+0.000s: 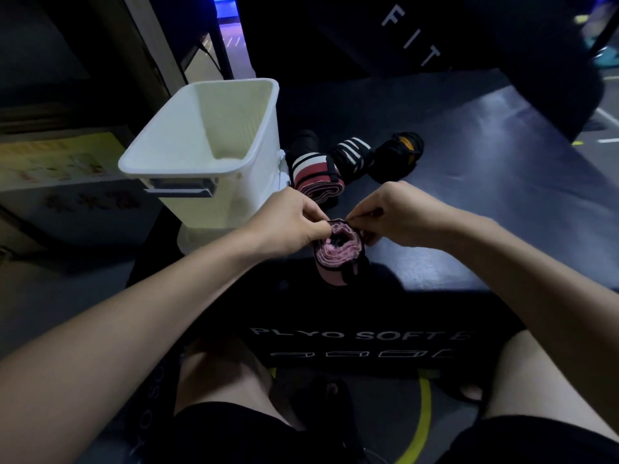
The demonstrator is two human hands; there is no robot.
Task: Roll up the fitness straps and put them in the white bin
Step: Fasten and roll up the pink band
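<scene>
Head cam: both hands, left (pixel 291 217) and right (pixel 398 212), pinch a pink strap roll (pixel 338 254) on the black "PLYO SOFT" box (pixel 485 209), dim gym.

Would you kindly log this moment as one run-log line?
step: rolling | left hand and right hand: both pinch pink strap roll | three rolled straps wait beside white bin | bin: looks empty

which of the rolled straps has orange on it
The black roll with orange trim, farthest right on the black box. The roll by the white bin is dark red, the middle one black with white stripes.
</scene>
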